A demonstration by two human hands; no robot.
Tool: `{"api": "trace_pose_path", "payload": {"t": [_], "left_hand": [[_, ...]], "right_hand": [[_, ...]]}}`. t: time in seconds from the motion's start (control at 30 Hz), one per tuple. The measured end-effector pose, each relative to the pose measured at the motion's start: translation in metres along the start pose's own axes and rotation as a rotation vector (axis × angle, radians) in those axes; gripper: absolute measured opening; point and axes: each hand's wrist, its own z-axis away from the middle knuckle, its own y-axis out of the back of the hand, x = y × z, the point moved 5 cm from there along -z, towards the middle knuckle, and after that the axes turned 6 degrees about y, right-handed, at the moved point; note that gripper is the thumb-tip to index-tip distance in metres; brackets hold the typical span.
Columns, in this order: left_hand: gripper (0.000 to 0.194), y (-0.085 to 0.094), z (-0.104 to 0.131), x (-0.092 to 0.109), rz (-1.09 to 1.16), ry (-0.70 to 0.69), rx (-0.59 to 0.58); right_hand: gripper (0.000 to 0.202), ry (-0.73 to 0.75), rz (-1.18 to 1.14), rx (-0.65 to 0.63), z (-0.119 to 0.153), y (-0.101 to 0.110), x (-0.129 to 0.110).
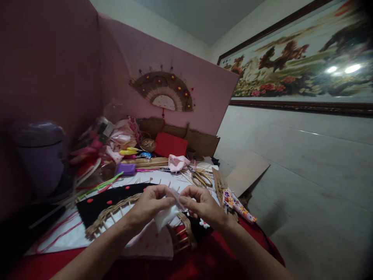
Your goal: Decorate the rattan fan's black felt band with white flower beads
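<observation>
A small clear plastic bag (166,217) with something white in it hangs between my hands. My left hand (153,202) pinches its upper edge between thumb and forefinger. On the other side of the same edge, my right hand (204,202) is closed in a pinch. Below them lies a half-made fan with black cloth (99,208), red dots, thin wooden sticks and a braided cord band (106,214). A pale pink dotted cloth (154,245) covers part of the fan's lower middle. A white flower (204,223) shows beside my right wrist.
Gold-handled scissors (201,179), a purple packet (126,168), a bundle of sticks (145,162) and a red card (171,145) lie behind the fan. A flower-patterned strip (239,206) is at the right. A finished fan (166,91) hangs on the pink board.
</observation>
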Motion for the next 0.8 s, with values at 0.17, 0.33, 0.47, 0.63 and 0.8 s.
{"api": "trace_pose_path", "payload": {"t": [0.17,0.33,0.47,0.63,0.8], "left_hand": [[0.021,-0.002,0.002,0.003,-0.03,-0.004,0.012],[0.022,-0.003,0.002,0.004,0.001,-0.008,-0.017],[0.024,-0.002,0.001,0.003,0.015,-0.03,-0.009],[0.024,0.001,0.001,0.002,-0.005,-0.024,0.042],[0.024,0.0,0.001,0.003,-0.035,-0.036,0.056]], "right_hand": [[0.024,0.055,0.151,0.053,0.003,0.0,-0.003],[0.022,0.071,0.147,0.049,0.004,-0.001,-0.006],[0.021,0.057,0.129,0.045,0.003,-0.001,-0.005],[0.021,0.11,0.166,0.109,0.005,0.0,-0.006],[0.022,0.13,0.258,0.096,0.008,-0.002,-0.012]]}}
